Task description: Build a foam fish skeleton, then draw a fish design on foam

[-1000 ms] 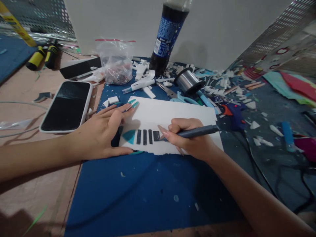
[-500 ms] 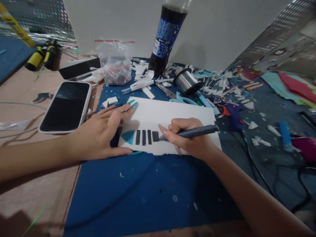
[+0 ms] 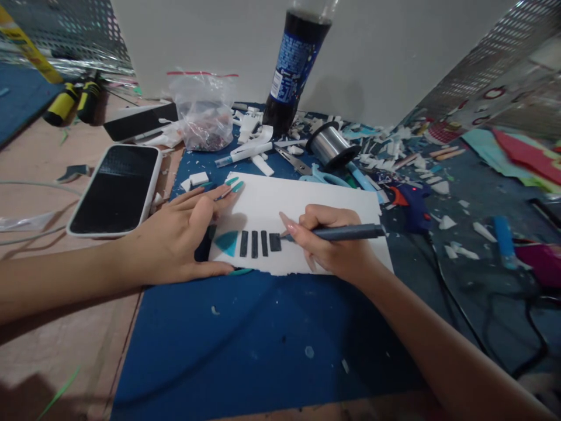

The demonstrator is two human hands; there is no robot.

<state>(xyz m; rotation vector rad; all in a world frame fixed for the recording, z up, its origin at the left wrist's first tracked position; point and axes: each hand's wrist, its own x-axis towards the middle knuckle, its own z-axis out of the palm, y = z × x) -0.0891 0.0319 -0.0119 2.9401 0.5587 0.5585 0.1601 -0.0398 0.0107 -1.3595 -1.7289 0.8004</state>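
Note:
A white sheet (image 3: 298,196) with one ragged edge lies on the blue mat (image 3: 245,333). Along its lower left run a teal pointed shape (image 3: 227,242), several narrow dark bars (image 3: 255,244) and a wider dark block (image 3: 275,242). My left hand (image 3: 188,234) rests over the sheet's left end, fingers stretched out at the top and thumb at the lower edge. In my right hand (image 3: 333,242) a dark grey marker (image 3: 350,232) is gripped, its tip at the right side of the wider block.
Behind the sheet stand a cola bottle (image 3: 291,70), a zip bag (image 3: 204,114) and a wire spool (image 3: 332,146) among white scraps. Pliers (image 3: 294,161) lie near the sheet's far edge. A phone (image 3: 116,190) is at left, a blue glue gun (image 3: 414,204) at right.
The marker tip has shifted slightly up along the wider block's right side, and the marker lies a little flatter. My left hand stays where it was.

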